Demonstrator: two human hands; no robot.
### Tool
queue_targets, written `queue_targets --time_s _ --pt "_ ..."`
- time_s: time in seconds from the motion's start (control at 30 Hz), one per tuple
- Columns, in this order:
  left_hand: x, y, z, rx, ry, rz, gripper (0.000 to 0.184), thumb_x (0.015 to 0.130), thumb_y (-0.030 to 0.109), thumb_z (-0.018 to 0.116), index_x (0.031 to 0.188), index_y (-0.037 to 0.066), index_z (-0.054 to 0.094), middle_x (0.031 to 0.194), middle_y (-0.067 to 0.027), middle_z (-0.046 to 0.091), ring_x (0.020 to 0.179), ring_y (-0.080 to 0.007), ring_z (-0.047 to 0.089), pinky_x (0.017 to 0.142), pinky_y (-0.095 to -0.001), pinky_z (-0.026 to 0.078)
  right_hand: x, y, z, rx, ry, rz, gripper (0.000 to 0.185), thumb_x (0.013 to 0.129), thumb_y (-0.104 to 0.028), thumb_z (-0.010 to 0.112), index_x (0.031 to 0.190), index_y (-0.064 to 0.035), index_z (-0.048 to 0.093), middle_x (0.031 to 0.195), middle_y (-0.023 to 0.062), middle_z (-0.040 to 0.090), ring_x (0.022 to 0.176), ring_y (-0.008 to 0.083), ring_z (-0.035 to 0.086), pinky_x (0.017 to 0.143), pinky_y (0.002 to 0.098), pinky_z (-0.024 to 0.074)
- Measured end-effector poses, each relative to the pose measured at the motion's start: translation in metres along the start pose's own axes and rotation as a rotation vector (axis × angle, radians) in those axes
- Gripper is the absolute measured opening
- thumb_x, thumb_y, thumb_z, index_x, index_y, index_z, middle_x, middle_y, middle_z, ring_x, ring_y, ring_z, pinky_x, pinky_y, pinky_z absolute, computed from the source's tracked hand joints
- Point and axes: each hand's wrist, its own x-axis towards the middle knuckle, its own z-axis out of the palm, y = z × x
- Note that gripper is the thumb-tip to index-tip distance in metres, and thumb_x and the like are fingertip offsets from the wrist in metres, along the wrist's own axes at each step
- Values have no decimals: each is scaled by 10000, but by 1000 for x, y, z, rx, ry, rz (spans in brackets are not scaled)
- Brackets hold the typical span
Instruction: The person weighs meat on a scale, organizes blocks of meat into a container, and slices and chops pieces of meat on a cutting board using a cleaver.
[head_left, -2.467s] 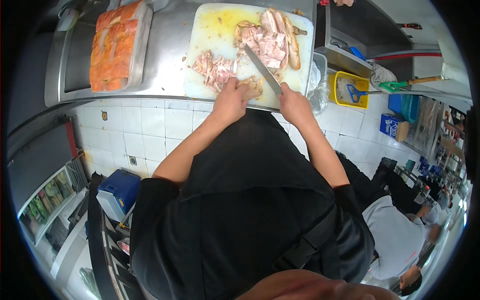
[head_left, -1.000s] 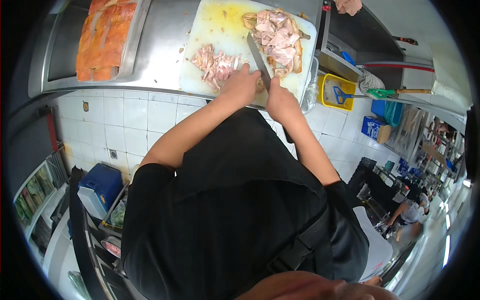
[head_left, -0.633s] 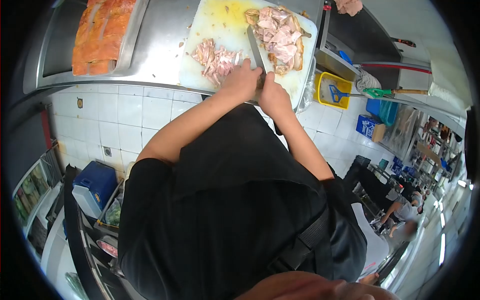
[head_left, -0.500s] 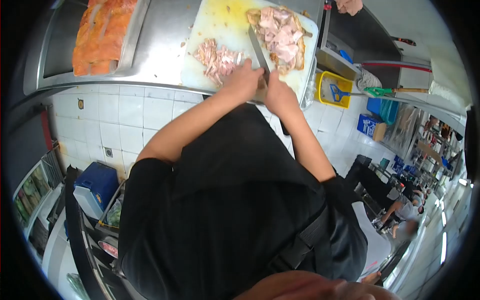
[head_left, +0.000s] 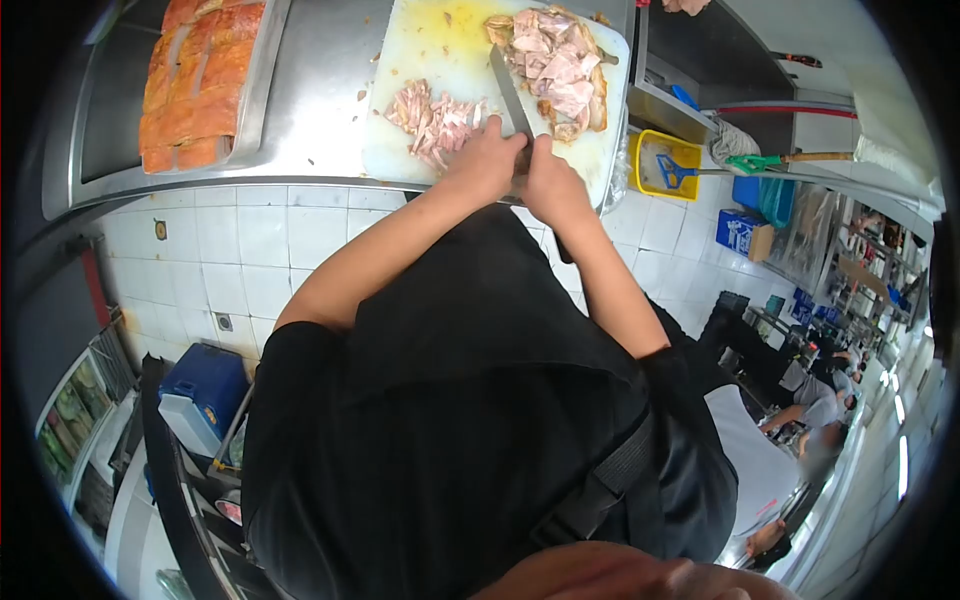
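My right hand (head_left: 556,186) is closed around the handle of a knife (head_left: 512,95), whose blade points up and left over the white cutting board (head_left: 420,40). Close to the blade's lower part, my left hand (head_left: 482,163) has its fingers bent down at the board's near edge; whatever is under them is mostly hidden. A pile of thin meat strips (head_left: 430,118) lies just beyond my left hand. Larger pieces of pale meat (head_left: 562,70) with browned edges are heaped on the board's right side, to the right of the blade.
Orange-brown slabs (head_left: 200,85) fill a metal tray on the left of the steel counter (head_left: 320,80). To the right are a yellow basin (head_left: 664,150) and a green-headed tool (head_left: 752,163). A blue cooler (head_left: 205,392) stands at lower left. Other people are at lower right.
The larger meat is now a looser heap farther right. My hands have come closer together, and the knife has shifted left and stands steeper. The whole view has also shifted.
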Motion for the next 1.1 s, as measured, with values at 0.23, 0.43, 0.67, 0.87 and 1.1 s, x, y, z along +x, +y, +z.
queue_targets --time_s 0.23,0.43,0.67,0.87,1.1 --pt "1 -8 5 -2 86 73 282 831 80 621 1112 60 629 1122 -243 513 991 -446 594 852 -513 514 8 0 15 -10 64 -38 314 865 -83 538 1130 38 421 885 337 669 844 506 664 769 571 518" --pt "3 -7 4 17 111 113 249 849 84 599 1094 55 635 1060 -232 550 985 -426 603 845 -511 520 3 -1 18 -5 80 32 306 875 -112 543 1120 28 423 884 319 677 844 493 670 743 568 522" --pt "1 -10 8 -13 130 124 220 825 57 619 1043 36 638 1041 -219 555 987 -426 598 838 -504 515 1 -6 24 72 114 43 317 885 -140 545 1118 33 419 878 316 675 839 492 666 741 574 513" --pt "-4 -21 3 12 192 153 284 773 -20 621 1054 19 635 1018 -222 571 972 -423 606 843 -499 503 12 -11 -19 6 24 6 306 887 -126 558 1108 43 432 919 337 666 887 497 657 779 563 509" --pt "-5 -16 4 11 218 113 332 739 -53 618 1065 10 631 968 -219 604 967 -420 614 842 -491 507 -8 -14 -26 -38 -101 90 299 885 -103 539 1117 56 436 942 361 663 921 498 666 828 555 513"
